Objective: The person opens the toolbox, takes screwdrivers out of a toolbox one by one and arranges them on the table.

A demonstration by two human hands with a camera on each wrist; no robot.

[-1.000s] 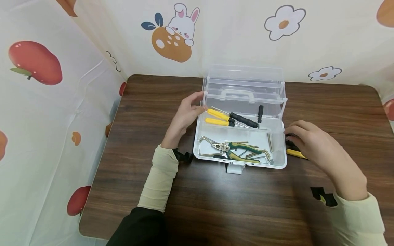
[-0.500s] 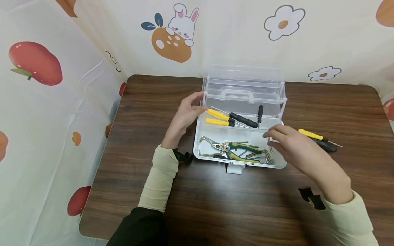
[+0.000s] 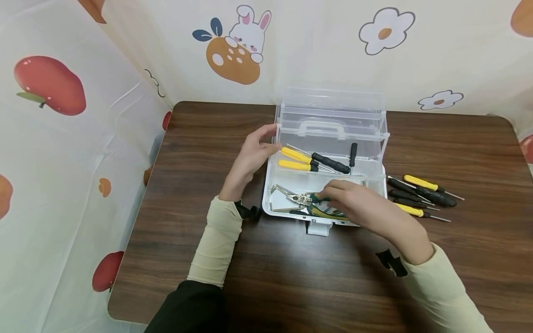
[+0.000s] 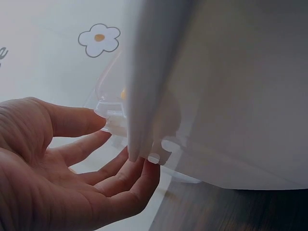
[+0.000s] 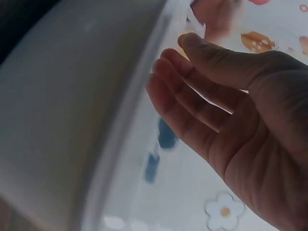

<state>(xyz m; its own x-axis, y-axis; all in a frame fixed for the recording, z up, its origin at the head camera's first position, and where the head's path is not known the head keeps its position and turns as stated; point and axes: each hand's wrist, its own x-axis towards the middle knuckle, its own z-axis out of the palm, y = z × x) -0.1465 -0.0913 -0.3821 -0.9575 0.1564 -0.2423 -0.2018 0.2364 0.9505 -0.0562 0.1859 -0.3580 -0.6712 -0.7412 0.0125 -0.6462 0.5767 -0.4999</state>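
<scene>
A white toolbox (image 3: 272,185) stands with its clear lid (image 3: 333,99) raised. My left hand (image 3: 249,159) grips its left side near the raised tray, thumb in front and fingers behind, as the left wrist view (image 4: 72,173) shows. My right hand (image 3: 366,206) is over the front of the box, fingers bent above green-handled pliers (image 3: 300,199) and covering part of them. No object shows between its fingers in the right wrist view (image 5: 231,110). Hex keys (image 3: 284,189) lie around the pliers. In the raised tray are yellow-handled screwdrivers (image 3: 296,165) and black-handled screwdrivers (image 3: 331,163).
Several black and yellow screwdrivers (image 3: 420,181) lie on the wooden table (image 3: 449,148) just right of the box. A front latch (image 3: 318,228) hangs down. A patterned sheet (image 3: 316,46) rises behind the table.
My right hand has left the screwdrivers beside the box, uncovering them, and moved left over the pliers. My left hand has stayed at the box's left side.
</scene>
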